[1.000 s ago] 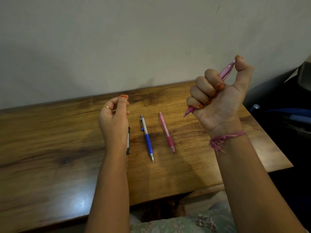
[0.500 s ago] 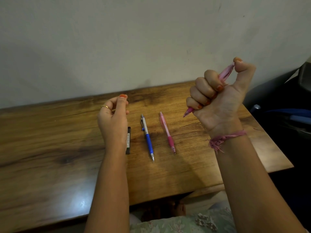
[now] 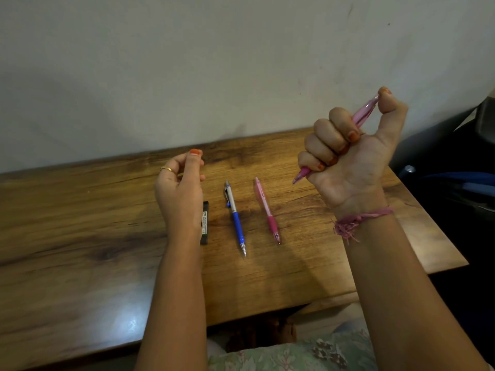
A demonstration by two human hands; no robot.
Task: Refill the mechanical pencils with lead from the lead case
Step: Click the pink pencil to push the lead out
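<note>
While your right hand (image 3: pixel 353 156) fists pale pink mechanical pencil (image 3: pixel 362 113), thumb pressing cap, left hand (image 3: pixel 180 194) hovers curled, contents unclear, beside black lead case (image 3: pixel 205 223); blue pencil (image 3: pixel 235 218), pink pencil (image 3: pixel 267 210) right of case.

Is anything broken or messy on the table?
Nothing stands out. The blue pencil and the pink pencil lie neatly side by side on the wooden table, with the black lead case beside them. The right hand grips a third pink pencil, thumb on its top.
</note>
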